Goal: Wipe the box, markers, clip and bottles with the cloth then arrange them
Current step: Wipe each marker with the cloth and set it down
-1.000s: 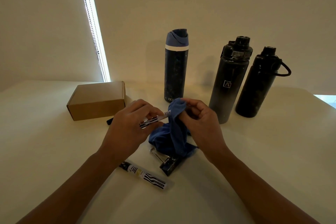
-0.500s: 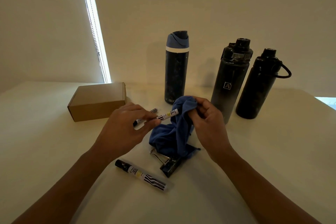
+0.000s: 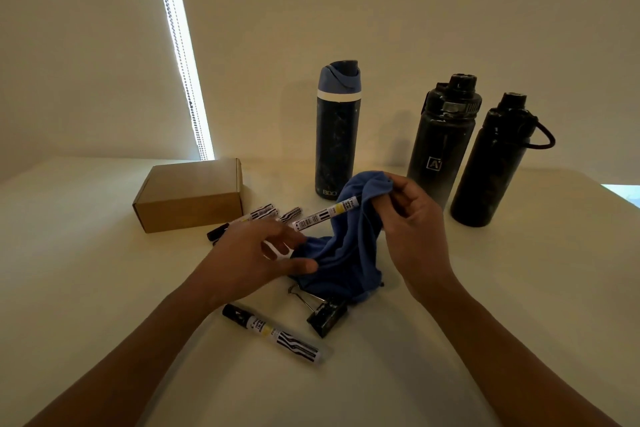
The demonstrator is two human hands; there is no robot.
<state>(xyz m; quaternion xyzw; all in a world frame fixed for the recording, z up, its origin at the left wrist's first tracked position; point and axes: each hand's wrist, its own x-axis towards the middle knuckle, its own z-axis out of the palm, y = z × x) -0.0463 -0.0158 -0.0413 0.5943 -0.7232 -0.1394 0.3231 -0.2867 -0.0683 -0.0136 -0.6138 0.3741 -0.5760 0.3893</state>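
Pale tabletop [image 3: 104, 288], dim light; bright blind strip [image 3: 183, 62] at the back left. Closed brown cardboard box [image 3: 192, 198] back left, contents not visible. Three upright bottles behind: blue-lidded bottle [image 3: 336, 135]; black bottle with logo [image 3: 441, 142]; black bottle with loop handle [image 3: 491, 163], lids on. Two striped markers [image 3: 258, 215] lying just beside the box front, partly hidden by left hand [image 3: 249, 260]. Left hand's fingers [image 3: 294, 239] loosely extended, resting on soft blue cloth [image 3: 346, 246], grasping nothing. Right hand [image 3: 415, 229] pinching cloth's bunched top, cloth wrapped over one end of the held marker [image 3: 323, 215]. Black binder clip [image 3: 325, 314] under cloth's lower edge, wire handles showing. Black-capped marker [image 3: 273, 333] flat on tabletop, near the clip.
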